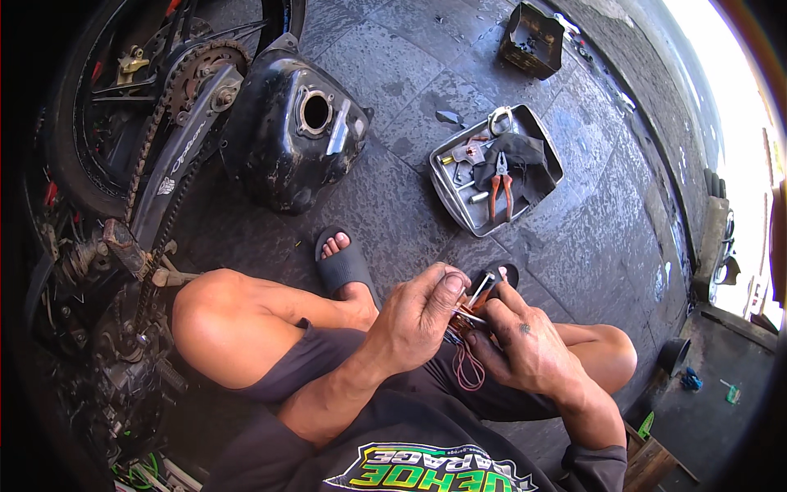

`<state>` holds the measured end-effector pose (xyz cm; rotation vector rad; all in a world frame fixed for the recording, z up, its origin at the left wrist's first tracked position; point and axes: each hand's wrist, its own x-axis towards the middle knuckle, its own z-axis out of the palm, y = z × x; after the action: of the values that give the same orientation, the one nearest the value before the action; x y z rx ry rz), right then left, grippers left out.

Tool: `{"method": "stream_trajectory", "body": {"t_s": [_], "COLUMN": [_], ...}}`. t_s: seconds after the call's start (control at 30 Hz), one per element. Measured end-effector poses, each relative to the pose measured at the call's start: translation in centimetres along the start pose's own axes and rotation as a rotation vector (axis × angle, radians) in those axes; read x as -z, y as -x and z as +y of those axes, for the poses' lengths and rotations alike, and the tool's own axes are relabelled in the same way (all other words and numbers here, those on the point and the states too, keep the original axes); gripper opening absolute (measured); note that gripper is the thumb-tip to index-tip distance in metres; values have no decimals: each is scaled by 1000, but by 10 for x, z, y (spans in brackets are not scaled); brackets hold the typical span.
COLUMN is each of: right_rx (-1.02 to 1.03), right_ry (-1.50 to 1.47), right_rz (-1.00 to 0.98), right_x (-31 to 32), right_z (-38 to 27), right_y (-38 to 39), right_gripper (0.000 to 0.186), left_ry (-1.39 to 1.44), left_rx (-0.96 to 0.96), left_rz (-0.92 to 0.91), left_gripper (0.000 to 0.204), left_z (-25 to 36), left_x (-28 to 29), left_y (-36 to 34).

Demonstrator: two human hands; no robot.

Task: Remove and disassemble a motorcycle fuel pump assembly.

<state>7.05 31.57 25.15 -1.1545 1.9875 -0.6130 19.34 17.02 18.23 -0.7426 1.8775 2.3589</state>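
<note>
Over my lap, both hands hold a small part with reddish-brown wires; its kind is hard to make out. Thin bright metal rods stick out of it between my fingers. My left hand is closed on its left side, thumb uppermost. From the right, my right hand curls its fingers around the same part. My fingers hide much of it, and the wire loop hangs below. Dark grime marks the fingers of both hands.
A black fuel tank with a round opening lies beside a motorcycle's chain and wheel at left. Ahead right, a grey tray holds orange-handled pliers, a dark cloth and small parts. A dark open box stands farther off.
</note>
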Motion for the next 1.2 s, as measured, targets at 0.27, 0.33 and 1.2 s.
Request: {"method": "stream_trajectory", "body": {"t_s": [0.27,0.33,1.2], "right_rx": [53,-31,-237], "right_ry": [-92,-96,-873], "right_rz": [19,165,248], "right_x": [6,13,-54], "right_z": [15,7,-61], "right_y": [3,-2,-12], "right_gripper": [26,25,34], "left_ry": [207,364,486], "left_rx": [88,84,-249], "left_rz": [-62,67,623], "left_gripper": [43,36,32], "left_z": [-10,-15,-22], "left_x": [-6,-10,2], "left_y": [-4,-6,1]}}
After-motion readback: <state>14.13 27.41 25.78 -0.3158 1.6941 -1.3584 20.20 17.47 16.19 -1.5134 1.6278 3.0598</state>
